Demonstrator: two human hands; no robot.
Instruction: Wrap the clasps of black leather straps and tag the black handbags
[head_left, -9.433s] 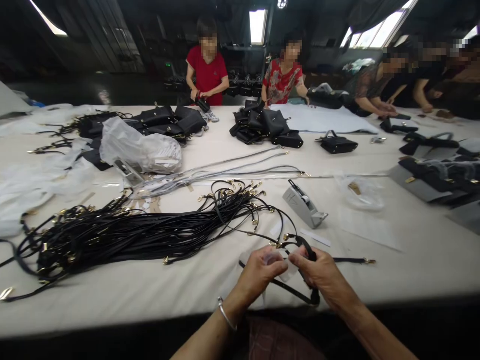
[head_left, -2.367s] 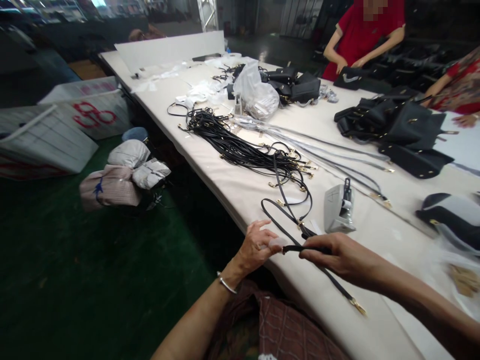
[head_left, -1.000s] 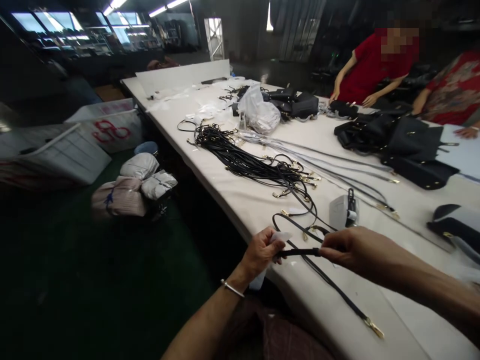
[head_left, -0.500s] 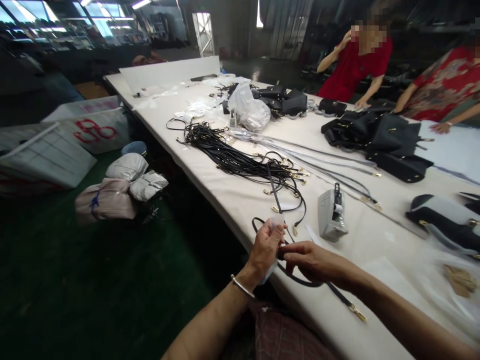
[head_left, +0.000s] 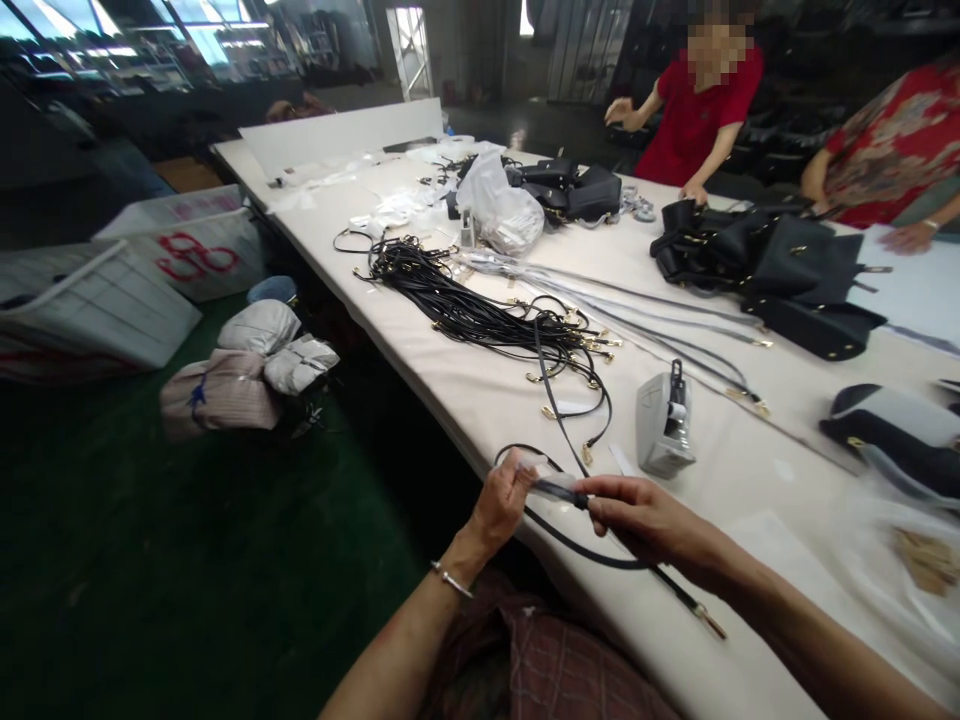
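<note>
Further apart now, left fingers (head_left: 519, 480) and right fingers (head_left: 613, 487) pinch a film-wrapped strap (head_left: 556, 490) near the grey tape dispenser (head_left: 660, 438).

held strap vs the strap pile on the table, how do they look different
The held strap is gripped in the left hand and right hand, while the strap pile lies on the table.
The held strap has translucent film over the stretch between the hands; the strap pile looks mostly bare.
The strap pile is a tangle of many straps, far bulkier than the held strap.
Both are black.
</note>
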